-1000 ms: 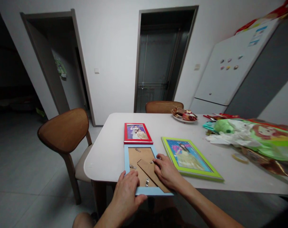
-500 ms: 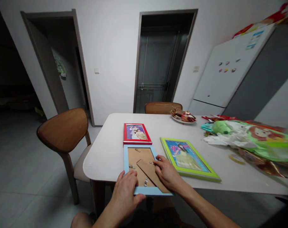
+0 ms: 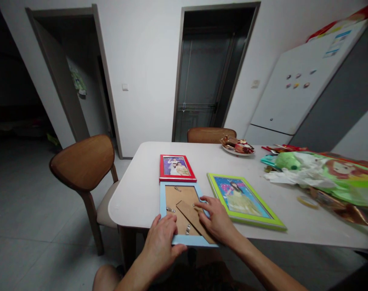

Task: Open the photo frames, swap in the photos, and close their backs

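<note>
Two hands, 1 frame: both on blue frame [image 3: 196, 241], lower ctr of pic, back up.
L hand [image 3: 162, 236]: part-closed on its lower-L corner, fingers over L border, thumb at near edge.
R hand [image 3: 218, 220]: half-open, fingers spread, tips by R-side clip [image 3: 194, 205], nothing enclosed.
Backing [image 3: 184, 194]: brown bd, stand leg [image 3: 191, 218] slanting across.
Red frame [image 3: 178, 167]: just beyond blue one, photo up.
Green frame [image 3: 246, 201]: R of ctr, photo up.
Table [image 3: 135, 182]: white; plate [image 3: 238, 153] near far edge, bags [image 3: 338, 173] mid-R.
</note>
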The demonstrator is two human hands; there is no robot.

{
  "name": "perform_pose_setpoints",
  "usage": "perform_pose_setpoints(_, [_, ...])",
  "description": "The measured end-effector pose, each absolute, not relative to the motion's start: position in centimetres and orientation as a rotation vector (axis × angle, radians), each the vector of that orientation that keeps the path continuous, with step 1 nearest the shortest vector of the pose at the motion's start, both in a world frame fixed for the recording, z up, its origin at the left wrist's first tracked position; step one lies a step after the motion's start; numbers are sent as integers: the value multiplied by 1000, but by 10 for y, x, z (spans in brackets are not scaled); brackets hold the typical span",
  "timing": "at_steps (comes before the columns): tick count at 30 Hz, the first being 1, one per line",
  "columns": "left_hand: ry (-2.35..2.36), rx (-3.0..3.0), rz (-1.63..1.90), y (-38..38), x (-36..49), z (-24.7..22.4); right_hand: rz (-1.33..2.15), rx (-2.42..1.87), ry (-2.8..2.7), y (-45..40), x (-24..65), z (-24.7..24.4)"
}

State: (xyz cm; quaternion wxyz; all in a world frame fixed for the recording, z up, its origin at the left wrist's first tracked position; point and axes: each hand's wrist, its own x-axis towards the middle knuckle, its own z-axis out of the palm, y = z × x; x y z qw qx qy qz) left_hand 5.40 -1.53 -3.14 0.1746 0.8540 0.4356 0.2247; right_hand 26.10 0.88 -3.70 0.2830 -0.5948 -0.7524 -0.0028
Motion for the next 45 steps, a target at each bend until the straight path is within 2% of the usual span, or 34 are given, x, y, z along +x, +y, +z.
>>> perform_pose_setpoints(6, [1228,2415,639,-17,52,-31,179,-1207,-2353,-27,241,-21])
perform_pose_setpoints(20, [1231,2397,632,-15,52,-30,224,-1210,-2373,-29,236,-17])
perform_pose_setpoints(30, [1208,2389,633,-13,51,-33,242,-1455,-2227,37,198,-23])
perform_pose_setpoints(39, [1209,2395,664,-15,51,-32,156,-1535,-2200,41,187,-23])
perform_pose_setpoints(45, [1230,2381,678,-14,51,-33,176,-1399,-2305,41,185,-27])
